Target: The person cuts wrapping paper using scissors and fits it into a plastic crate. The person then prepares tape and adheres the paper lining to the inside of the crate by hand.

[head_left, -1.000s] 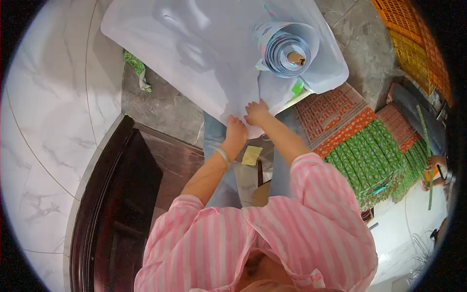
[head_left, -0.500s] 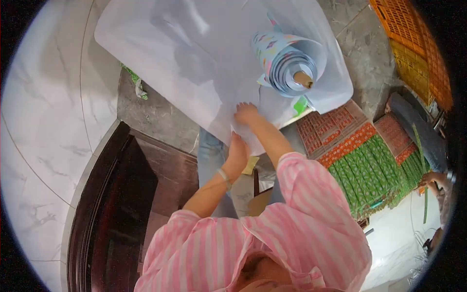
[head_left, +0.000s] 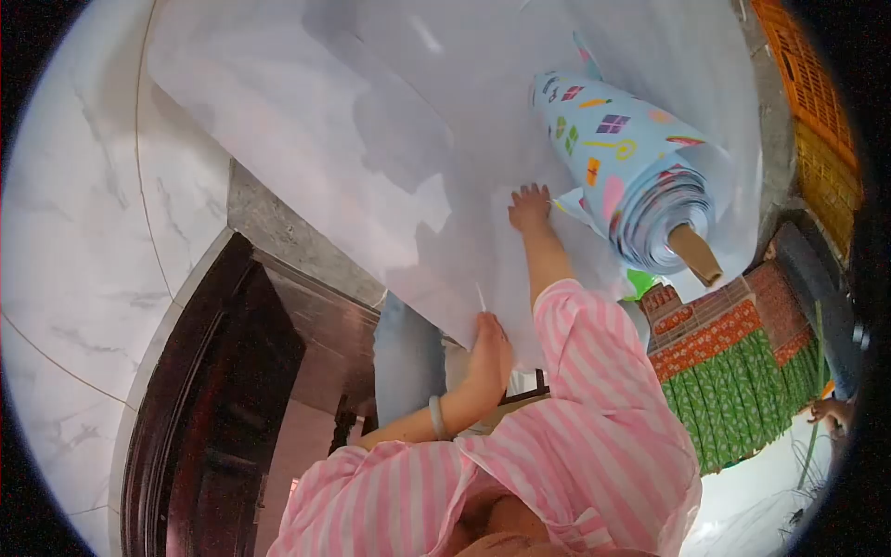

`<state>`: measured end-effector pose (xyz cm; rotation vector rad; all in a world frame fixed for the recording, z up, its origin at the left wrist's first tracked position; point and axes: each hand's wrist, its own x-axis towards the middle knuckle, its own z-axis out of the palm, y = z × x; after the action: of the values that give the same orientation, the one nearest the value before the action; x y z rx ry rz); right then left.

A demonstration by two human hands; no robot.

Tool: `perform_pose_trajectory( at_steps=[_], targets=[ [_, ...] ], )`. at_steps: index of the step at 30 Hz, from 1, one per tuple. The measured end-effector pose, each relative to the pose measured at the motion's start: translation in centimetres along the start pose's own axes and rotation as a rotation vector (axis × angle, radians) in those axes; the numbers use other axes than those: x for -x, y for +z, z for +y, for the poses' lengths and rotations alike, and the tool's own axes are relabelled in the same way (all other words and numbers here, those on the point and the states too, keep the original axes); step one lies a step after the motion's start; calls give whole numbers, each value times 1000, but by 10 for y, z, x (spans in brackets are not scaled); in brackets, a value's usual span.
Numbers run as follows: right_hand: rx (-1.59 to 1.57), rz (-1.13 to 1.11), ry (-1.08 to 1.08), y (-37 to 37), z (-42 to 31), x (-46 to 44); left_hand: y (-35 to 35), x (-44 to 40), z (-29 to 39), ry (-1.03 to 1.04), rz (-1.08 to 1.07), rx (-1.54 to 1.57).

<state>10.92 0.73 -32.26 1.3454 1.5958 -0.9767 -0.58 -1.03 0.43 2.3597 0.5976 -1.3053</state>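
Observation:
A broad white sheet (head_left: 306, 186) lies spread in front of me. At its near edge my left hand (head_left: 489, 343), with a pale bracelet at the wrist, has its fingers pressed together on the sheet. A thin light line, perhaps a crease, shows just beyond those fingertips. Farther out, my right hand (head_left: 531, 208) rests palm down on the sheet with its fingers spread. To the right of that hand lies a thick roll of light-blue printed paper (head_left: 617, 139), patterned with colourful gift shapes. A brown cardboard core (head_left: 694, 255) sticks out of its near end.
Green and red patterned bundles (head_left: 733, 399) are stacked at the right. Orange and yellow plastic crates (head_left: 817, 102) stand at the upper right. Another person's hand (head_left: 829, 411) is at the far right edge. A dark wooden door frame (head_left: 204, 408) is at lower left.
My right hand has slid outward and to the right across the sheet, its fingers now spread. My left hand has shifted right and nearer to me. The roll looks closer and larger.

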Motion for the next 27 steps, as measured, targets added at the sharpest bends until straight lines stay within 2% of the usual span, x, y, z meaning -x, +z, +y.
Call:
perform_pose_trajectory(
  at_steps=[2,4,5,8,10,14,17,19,20,21,22,23,24,25,27],
  targets=[
    [3,46,1,-8,1,-6,-5,3,-2,14,-12,-16],
    [76,-148,38,-18,-5,-19,-8,2,-7,68,-54,-33],
    [74,-146,36,-17,-19,-20,-6,2,-6,66,-56,-35],
    [81,-107,5,20,-45,-30,-5,-1,-1,71,-73,-3],
    [-95,61,-129,35,-43,-19,-8,-2,-5,106,-154,63],
    [-30,55,-113,33,-4,-9,-1,2,-4,110,-129,120],
    [-38,37,-29,-14,32,40,1,-4,0,50,-112,151],
    [-358,375,-210,3,38,23,-8,2,-4,18,-21,130],
    [-353,393,-206,-3,41,22,-5,3,-4,11,-7,121],
    [-7,335,-270,-13,36,23,3,4,-1,-6,124,114],
    [67,178,-268,-46,30,46,5,7,0,-21,251,104],
    [138,21,-274,-81,24,69,0,9,0,-26,258,88],
    [-62,-221,-223,-138,25,121,-4,10,-2,6,186,116],
    [-68,-204,-223,-128,17,120,-8,9,-6,35,111,143],
    [-394,-11,-128,-73,-15,82,-10,6,-6,47,76,140]
  ],
)
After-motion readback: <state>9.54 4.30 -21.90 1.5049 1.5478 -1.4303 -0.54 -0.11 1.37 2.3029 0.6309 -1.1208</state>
